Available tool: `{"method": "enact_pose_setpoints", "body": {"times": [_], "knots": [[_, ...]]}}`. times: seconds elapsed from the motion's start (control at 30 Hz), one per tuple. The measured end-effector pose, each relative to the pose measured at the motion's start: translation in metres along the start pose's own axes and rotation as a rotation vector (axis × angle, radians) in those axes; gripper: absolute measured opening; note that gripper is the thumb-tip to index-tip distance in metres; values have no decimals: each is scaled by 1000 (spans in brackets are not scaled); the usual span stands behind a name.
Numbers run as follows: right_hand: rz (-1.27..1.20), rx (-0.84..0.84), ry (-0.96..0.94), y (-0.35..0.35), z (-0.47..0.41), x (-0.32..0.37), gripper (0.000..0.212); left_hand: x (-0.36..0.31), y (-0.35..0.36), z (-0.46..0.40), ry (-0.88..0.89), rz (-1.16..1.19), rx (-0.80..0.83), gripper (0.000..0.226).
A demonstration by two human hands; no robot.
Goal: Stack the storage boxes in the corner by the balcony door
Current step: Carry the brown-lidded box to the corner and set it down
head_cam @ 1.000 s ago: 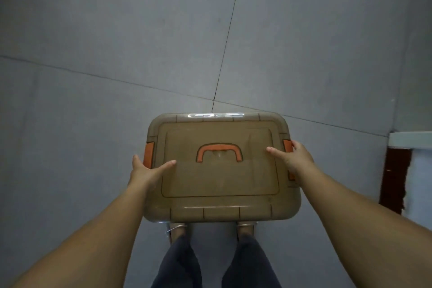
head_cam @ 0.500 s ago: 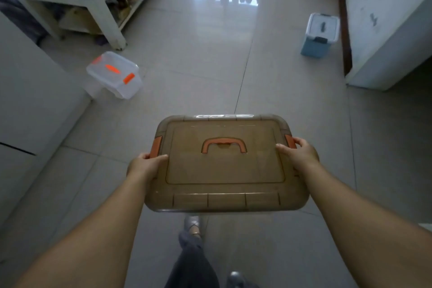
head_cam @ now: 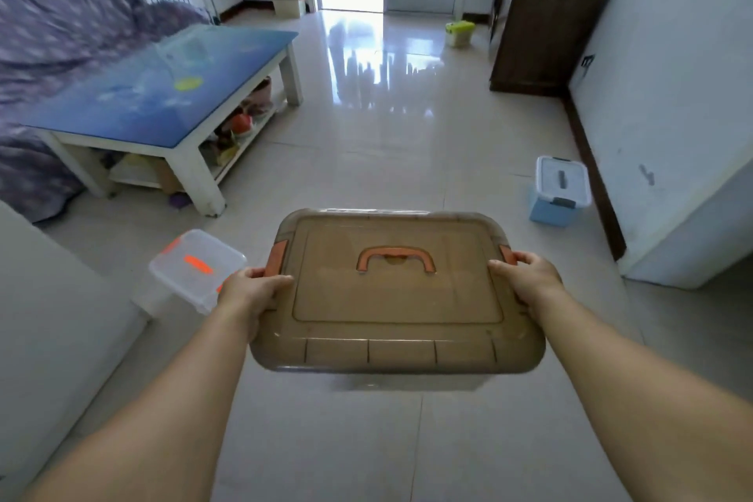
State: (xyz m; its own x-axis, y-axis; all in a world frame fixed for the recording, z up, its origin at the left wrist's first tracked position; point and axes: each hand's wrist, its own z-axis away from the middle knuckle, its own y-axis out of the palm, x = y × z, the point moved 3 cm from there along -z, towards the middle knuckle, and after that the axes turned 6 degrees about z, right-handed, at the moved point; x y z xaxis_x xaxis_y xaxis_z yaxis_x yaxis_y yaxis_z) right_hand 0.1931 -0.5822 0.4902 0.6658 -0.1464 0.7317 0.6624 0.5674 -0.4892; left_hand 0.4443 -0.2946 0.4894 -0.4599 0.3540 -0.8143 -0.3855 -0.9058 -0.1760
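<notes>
— Got the brown box point(head_cam: 397, 293)?
— Yes, carried above the floor, left hand point(head_cam: 252, 291) and right hand point(head_cam: 529, 277) clamped at its end latches. Feels stiff, smooth, probably light.

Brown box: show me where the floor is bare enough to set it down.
Both hands hold the brown box. Bare tile runs straight ahead, bordered by the blue coffee table on the left and the dark cabinet on the right. It is tighter near the clear box at left and the blue box by the right wall.
</notes>
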Motion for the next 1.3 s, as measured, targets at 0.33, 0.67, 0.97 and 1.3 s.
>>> {"method": "enact_pose_setpoints", "body": {"times": [0.33,0.67,0.97,1.3], "knots": [[1,22,-54,11,-207,135,59,-147,101,-190,29,-24,67,47],[-83,108,-100,47,-420,333,58,-318,162,-372,14,29,28,54],[-114,78,-132,121,-611,508,57,-474,199,-590,45,75,8,59],[-153,73,-115,174,-808,673,56,-646,258,-803,56,93,38,61]]}}
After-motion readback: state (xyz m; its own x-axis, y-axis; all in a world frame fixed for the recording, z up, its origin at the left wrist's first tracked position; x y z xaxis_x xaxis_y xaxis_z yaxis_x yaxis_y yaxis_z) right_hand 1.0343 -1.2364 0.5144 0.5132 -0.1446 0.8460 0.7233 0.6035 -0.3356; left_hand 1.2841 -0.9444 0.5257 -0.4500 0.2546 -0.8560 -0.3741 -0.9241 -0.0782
